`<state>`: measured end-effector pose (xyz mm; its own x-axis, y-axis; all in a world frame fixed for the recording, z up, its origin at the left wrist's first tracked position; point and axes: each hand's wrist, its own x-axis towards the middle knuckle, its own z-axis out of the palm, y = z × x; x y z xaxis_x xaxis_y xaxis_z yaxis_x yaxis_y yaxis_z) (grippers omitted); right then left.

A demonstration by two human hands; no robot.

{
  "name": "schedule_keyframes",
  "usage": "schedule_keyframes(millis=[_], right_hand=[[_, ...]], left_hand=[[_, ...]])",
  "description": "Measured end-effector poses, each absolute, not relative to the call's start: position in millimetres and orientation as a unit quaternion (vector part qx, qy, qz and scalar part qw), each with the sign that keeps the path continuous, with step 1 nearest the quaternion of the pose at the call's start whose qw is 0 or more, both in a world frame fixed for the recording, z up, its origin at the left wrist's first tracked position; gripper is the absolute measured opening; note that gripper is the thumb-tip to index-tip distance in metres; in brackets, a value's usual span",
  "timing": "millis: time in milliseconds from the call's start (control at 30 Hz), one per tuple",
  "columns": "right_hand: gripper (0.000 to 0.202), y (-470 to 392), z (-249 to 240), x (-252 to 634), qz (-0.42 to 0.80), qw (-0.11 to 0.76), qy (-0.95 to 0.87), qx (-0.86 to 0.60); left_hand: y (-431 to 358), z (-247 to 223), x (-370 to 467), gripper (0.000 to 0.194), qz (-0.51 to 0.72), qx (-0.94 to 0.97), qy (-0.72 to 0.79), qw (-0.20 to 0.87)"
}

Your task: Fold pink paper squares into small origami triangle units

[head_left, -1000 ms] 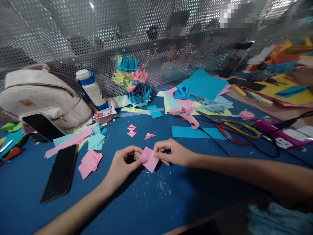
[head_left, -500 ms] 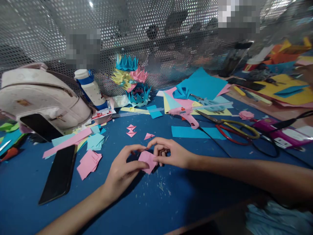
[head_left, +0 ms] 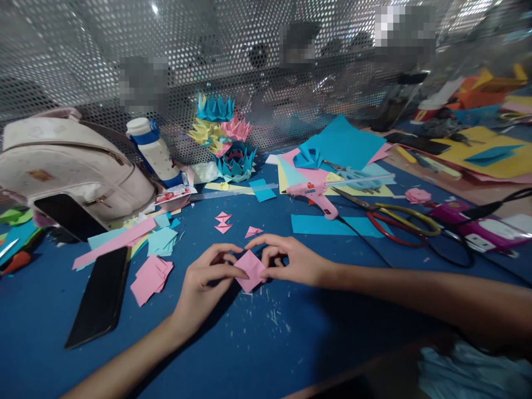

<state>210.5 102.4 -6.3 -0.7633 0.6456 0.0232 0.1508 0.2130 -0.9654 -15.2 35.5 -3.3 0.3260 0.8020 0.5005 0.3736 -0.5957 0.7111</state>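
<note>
Paper square (head_left: 250,271), pink and creased, in both hands above or on the blue desk (head_left: 187,366), with one corner toward the person; impossible to tell whether touching the desktop. Left hand (head_left: 203,277) with a narrow grip at the left side of the square, fingers partly over the top. Right hand (head_left: 297,263) with a narrow grip too, thumb and fingers closed at the right corner, forefinger stretched toward the far corner.

Just beyond the hands, three small folded pink pieces (head_left: 223,228), two close together and one to the right. Left of the left hand, a pile of pink squares (head_left: 150,280), then a dark phone (head_left: 98,299) lying flat. Behind these, light blue squares (head_left: 161,242) and a long pink strip (head_left: 116,242).

Beyond the right hand, a blue strip (head_left: 341,225), a pink glue gun (head_left: 313,194) and open scissors (head_left: 376,208) with red and yellow handles. At the back, a bottle (head_left: 154,152) beside a pale backpack (head_left: 75,160), and stacked paper flowers (head_left: 222,136) near the perforated panel (head_left: 199,50).
</note>
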Motion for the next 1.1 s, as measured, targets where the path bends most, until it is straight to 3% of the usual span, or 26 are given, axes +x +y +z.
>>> schedule_keyframes(millis=[133, 267, 700, 933, 1100], right_hand=[[0.028, 103.4, -8.5, 208.8, 0.552, 0.239, -0.75, -0.275], [0.028, 102.0, -9.6, 209.7, 0.52, 0.217, -0.772, -0.294], [0.028, 107.0, -14.0, 203.4, 0.378, 0.191, -0.858, -0.29], [0.003, 112.1, -18.6, 200.6, 0.299, 0.241, -0.891, -0.242], [0.02, 116.3, -20.8, 206.3, 0.165, 0.228, -0.944, -0.172]], left_hand=[[33.8, -5.0, -12.0, 0.027, 0.423, 0.791, 0.364, 0.251], [29.5, -8.3, -11.3, 0.026, 0.386, 0.821, 0.349, 0.235], [16.0, -18.5, -19.6, 0.038, 0.221, 0.93, 0.293, -0.022], [10.4, -24.7, -19.0, 0.039, 0.191, 0.919, 0.333, -0.089], [9.0, -26.2, -21.2, 0.037, 0.181, 0.911, 0.36, -0.086]])
